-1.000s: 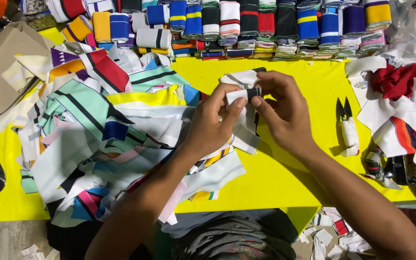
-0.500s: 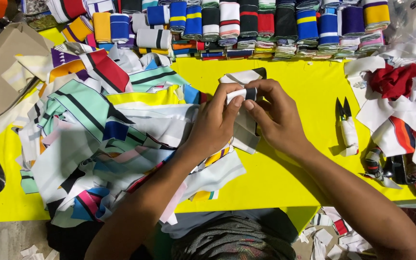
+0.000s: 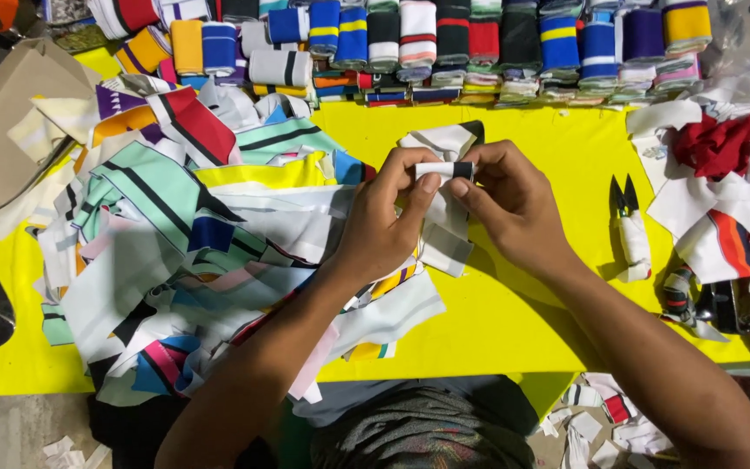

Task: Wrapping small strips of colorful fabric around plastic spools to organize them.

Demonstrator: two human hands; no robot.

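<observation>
Here, the left hand (image 3: 384, 221) and right hand (image 3: 514, 204) both pinch a folded white knit strip with a black band (image 3: 444, 170) above the yellow table (image 3: 523, 304). Keep edges aligned and thumbs close; the small thread snips (image 3: 628, 221) lie near the right hand.

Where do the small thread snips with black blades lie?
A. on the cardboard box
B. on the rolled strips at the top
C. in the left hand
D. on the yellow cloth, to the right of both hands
D: the thread snips rest on the yellow cloth, right of the right hand, untouched.
</observation>
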